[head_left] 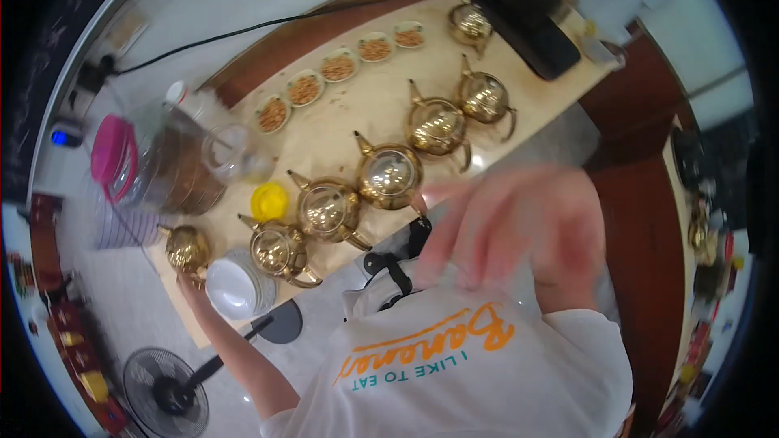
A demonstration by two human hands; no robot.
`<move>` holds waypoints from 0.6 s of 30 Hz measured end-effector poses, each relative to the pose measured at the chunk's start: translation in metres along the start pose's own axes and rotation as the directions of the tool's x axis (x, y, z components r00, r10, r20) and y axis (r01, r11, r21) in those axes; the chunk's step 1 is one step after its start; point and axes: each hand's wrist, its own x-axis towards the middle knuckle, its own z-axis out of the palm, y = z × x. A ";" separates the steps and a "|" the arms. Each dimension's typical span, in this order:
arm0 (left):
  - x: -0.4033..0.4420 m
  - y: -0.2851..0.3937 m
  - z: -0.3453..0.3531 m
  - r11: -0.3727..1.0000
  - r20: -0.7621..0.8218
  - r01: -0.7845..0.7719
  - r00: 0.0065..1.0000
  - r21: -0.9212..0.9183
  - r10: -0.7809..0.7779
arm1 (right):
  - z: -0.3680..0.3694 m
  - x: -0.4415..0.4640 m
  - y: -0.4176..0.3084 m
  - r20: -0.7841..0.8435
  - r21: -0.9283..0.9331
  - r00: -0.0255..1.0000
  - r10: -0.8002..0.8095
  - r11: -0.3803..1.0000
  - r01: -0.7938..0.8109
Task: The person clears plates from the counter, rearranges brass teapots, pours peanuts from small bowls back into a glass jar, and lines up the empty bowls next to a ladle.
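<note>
At the left end of the table, my left hand (188, 282) is closed round the handle side of a small gold teapot (187, 248); a stack of white bowls (237, 285) beside it covers part of the view. My right hand (519, 231) is raised close to the camera, blurred, its fingers apart and nothing seen in them. Below it, a row of gold teapots runs along the near edge, among them a small one (277, 250), a larger one (329, 209) and one by my right fingertips (389, 175).
Several small dishes of nuts (338, 66) line the far side of the table (357, 109). Left stand a pink-lidded jar (114, 154), a clear plastic jug (235, 154) and a yellow container (269, 201). A black object (535, 45) lies far right. A fan (166, 389) stands on the floor.
</note>
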 end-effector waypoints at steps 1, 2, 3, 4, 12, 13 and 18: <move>0.011 -0.008 -0.007 0.998 0.082 -0.055 0.995 -0.016 0.056 | 0.020 0.004 -0.001 0.097 0.145 0.990 -0.099 0.986 0.084; 0.018 -0.013 -0.011 0.994 0.160 -0.105 0.981 -0.038 0.110 | 0.038 0.008 0.004 0.170 0.292 0.964 -0.207 0.944 0.152; 0.029 -0.018 -0.015 0.996 0.092 -0.086 0.992 0.011 0.084 | 0.052 0.011 0.010 0.198 0.404 0.932 -0.303 0.892 0.204; 0.039 -0.022 -0.019 0.996 0.016 -0.063 0.998 0.058 0.062 | 0.062 0.012 0.015 0.184 0.461 0.913 -0.365 0.852 0.248; 0.007 -0.006 0.008 0.992 -0.318 -0.055 0.944 0.112 0.088 | 0.069 0.009 0.044 -0.002 0.472 0.876 -0.482 0.772 0.426; -0.017 0.008 0.028 0.996 -0.352 -0.083 0.932 0.022 0.085 | 0.045 0.004 0.042 -0.031 0.335 0.947 -0.319 0.889 0.311; -0.032 0.009 0.031 0.981 -0.415 -0.040 0.902 0.189 0.117 | -0.091 -0.018 0.074 -0.576 -0.407 0.816 0.052 0.847 -0.341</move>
